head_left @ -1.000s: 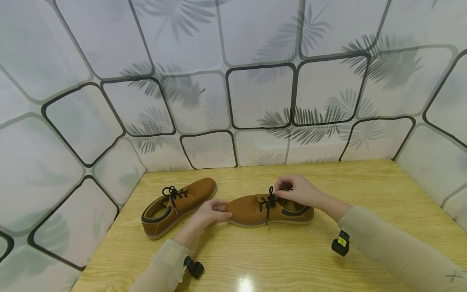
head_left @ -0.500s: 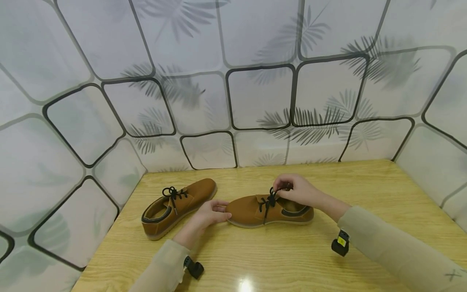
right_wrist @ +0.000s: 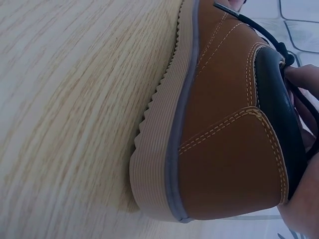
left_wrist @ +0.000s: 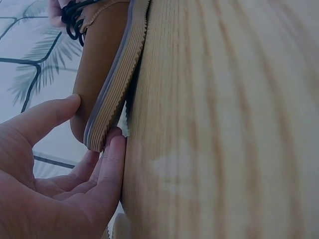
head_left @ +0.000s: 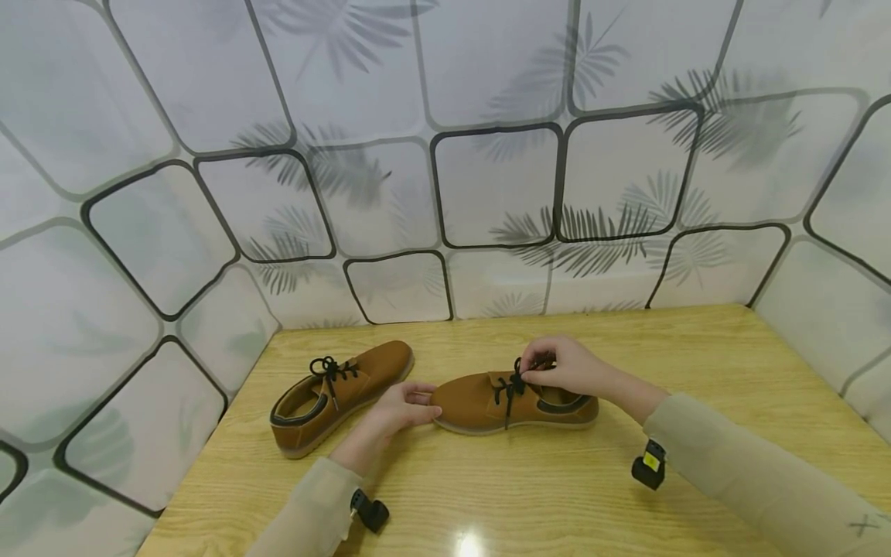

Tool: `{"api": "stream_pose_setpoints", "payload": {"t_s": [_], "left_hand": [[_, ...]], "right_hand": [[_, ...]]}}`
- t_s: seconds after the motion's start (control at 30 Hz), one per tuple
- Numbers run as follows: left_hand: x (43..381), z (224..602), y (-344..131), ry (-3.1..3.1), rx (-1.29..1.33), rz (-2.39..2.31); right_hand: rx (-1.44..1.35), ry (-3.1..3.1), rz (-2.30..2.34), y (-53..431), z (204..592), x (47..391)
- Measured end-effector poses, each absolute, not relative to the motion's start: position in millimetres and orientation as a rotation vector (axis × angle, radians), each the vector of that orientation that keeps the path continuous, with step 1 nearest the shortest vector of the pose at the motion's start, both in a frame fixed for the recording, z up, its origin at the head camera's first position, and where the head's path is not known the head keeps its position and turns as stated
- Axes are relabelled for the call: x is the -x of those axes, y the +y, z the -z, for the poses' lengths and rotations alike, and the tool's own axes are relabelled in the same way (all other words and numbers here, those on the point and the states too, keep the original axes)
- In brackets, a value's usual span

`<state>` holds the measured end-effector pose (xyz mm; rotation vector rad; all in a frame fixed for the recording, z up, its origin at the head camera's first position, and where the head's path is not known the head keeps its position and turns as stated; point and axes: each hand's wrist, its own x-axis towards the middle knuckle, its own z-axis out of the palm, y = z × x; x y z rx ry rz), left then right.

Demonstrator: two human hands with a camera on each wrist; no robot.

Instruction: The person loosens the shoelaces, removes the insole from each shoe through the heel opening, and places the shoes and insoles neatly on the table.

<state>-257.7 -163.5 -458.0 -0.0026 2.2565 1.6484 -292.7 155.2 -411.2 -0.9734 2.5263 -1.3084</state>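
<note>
Shoe (head_left: 527,407) — brown; laces (head_left: 516,384) — black

Booth-like setting, leaf-printed walls (head_left: 501,186) on three sides, wood-grain table (head_left: 529,495)

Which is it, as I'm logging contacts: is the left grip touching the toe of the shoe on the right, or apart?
Touching. The left wrist view shows the left grip, its thumb lying against the shoe's toe with no gap.

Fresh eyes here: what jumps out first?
The brown lace-up shoe near the middle of the wooden table: the left hand grips its toe, the right hand pinches its black laces. Its mate stands to its left. A leaf-print backdrop rises behind.
</note>
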Motion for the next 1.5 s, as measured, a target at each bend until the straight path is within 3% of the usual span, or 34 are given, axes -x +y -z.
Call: {"api": "stream_pose_setpoints", "payload": {"t_s": [0.73, 1.5], "left_hand": [[255, 456, -164, 2.257, -0.012, -1.65], [255, 455, -165, 2.245, -0.031, -1.662]], "right_hand": [[0.58, 2.621, 1.523, 159, 412, 294], [0.68, 2.717, 1.514, 155, 398, 294]]}}
